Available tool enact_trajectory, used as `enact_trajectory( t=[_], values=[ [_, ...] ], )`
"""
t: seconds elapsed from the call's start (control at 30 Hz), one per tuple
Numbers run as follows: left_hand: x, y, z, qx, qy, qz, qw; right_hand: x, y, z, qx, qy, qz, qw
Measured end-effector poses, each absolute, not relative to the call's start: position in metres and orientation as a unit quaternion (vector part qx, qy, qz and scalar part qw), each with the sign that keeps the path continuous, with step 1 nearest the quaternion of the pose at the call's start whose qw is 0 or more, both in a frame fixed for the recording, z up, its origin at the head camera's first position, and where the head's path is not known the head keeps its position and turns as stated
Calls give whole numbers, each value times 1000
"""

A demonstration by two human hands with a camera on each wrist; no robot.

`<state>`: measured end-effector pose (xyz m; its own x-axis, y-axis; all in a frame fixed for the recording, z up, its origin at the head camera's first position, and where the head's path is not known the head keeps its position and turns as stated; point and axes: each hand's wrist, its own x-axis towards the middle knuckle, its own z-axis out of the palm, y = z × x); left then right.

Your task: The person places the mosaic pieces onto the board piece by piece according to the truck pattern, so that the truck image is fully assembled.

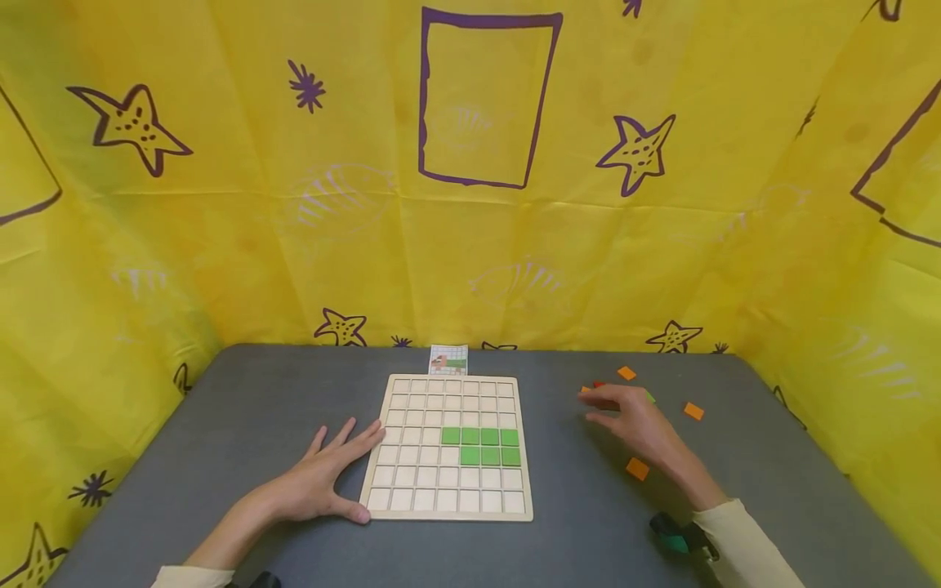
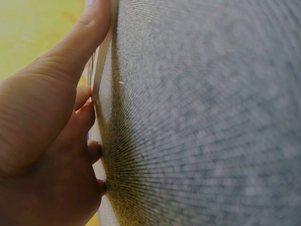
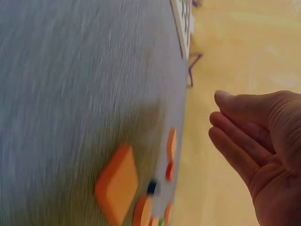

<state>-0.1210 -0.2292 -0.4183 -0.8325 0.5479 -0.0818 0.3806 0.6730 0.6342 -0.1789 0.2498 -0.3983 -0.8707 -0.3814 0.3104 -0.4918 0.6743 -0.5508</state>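
A pale wooden grid board (image 1: pixel 448 516) lies on the grey table, with several green square tiles (image 1: pixel 479 437) set in two rows of its cells at the right side. My left hand (image 1: pixel 312 482) is spread along the board's left edge, its thumb and a fingertip touching the frame; the left wrist view shows the thumb (image 2: pixel 91 28) against the rim. Above the loose tiles to the right of the board hovers my right hand (image 1: pixel 635 420). Its fingers are gently bent, and no tile shows between thumb and fingers. An orange tile (image 3: pixel 118 186) lies on the table below it.
A small picture card (image 1: pixel 448 359) lies at the board's far edge, showing a coloured grid pattern. More orange tiles (image 1: pixel 693 411), a red tile (image 3: pixel 170 171), a green one (image 1: pixel 650 397) and a dark one (image 3: pixel 152 187) are scattered at right. A yellow patterned curtain (image 1: pixel 470 245) surrounds the table.
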Motion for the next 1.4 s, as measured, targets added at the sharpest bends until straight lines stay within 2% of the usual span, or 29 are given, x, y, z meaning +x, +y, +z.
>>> enact_trajectory(
  t=[0.37,0.7,1.07,1.4],
  values=[
    [-120,-229,-419,257,903,318,134,-180,307,-403,166,-933,310,80],
    [-120,-229,-418,260,904,313,131,-199,334,-402,146,-944,285,83],
    [-119,-230,-419,263,903,314,131,-220,340,-410,158,-949,270,51],
    [-120,-229,-420,265,902,316,129,-216,348,-415,159,-948,267,59]
  ],
)
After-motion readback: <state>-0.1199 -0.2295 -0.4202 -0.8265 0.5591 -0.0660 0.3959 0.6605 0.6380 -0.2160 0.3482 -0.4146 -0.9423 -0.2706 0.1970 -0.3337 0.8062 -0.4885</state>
